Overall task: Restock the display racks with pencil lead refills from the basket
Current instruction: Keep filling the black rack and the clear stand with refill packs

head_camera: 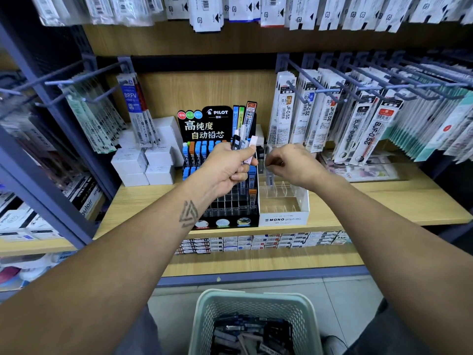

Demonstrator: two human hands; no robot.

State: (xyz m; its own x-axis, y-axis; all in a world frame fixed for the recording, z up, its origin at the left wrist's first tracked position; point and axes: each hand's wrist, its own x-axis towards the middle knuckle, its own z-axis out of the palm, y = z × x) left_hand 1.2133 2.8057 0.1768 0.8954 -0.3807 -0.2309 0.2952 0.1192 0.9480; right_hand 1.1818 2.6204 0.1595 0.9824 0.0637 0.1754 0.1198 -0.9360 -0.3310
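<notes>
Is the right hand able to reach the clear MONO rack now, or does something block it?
Probably yes. The right hand already hovers over the clear MONO rack, its fingers curled above the back slots; the left hand, holding several refills, stays beside it.

The clear MONO rack (pixel 282 201) stands open from above and in front, most of its slots bare. Touching its left side, the black PILOT rack (pixel 225 175) blocks that flank. Above and right of it, hanging refill packs (pixel 332 116) crowd the approach; white boxes (pixel 146 162) sit far left.
</notes>
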